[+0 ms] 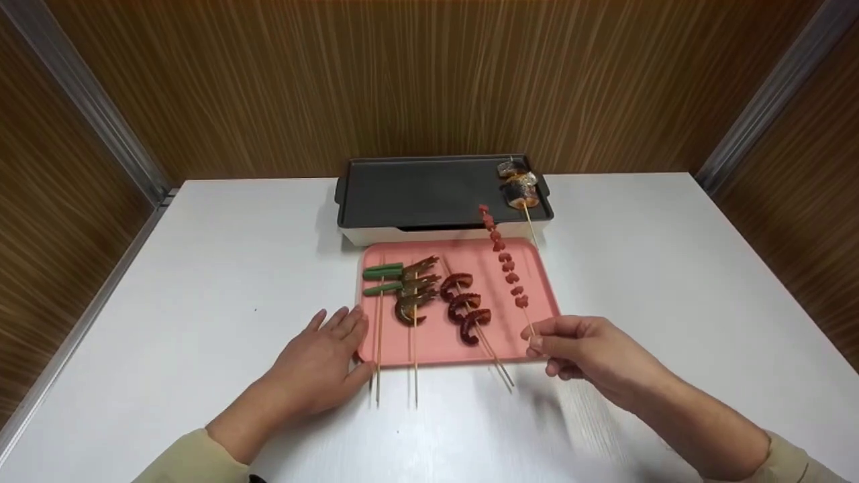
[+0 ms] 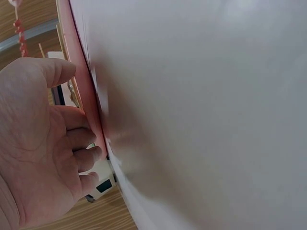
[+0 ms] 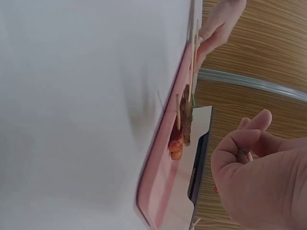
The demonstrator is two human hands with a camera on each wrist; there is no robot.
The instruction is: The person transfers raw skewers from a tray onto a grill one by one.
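My right hand (image 1: 590, 352) pinches the stick of a skewer of small red meat pieces (image 1: 508, 266), held raised above the right part of the pink tray (image 1: 483, 355). The left hand (image 1: 322, 362) touches the tray's left edge with its fingers extended. On the tray lie a green vegetable skewer (image 1: 382, 271), a shrimp skewer (image 1: 408, 310) and an octopus tentacle skewer (image 1: 463, 302), their sticks passing over the near edge. In the right wrist view the right hand (image 3: 264, 172) is closed around the stick, mostly hiding it.
Behind the tray stands a black griddle (image 1: 423, 194) with a white base. A skewer of fish-like chunks (image 1: 520, 188) lies at its right end, stick toward me. The white table (image 1: 255, 268) is enclosed by wood-grain panels (image 1: 402, 80).
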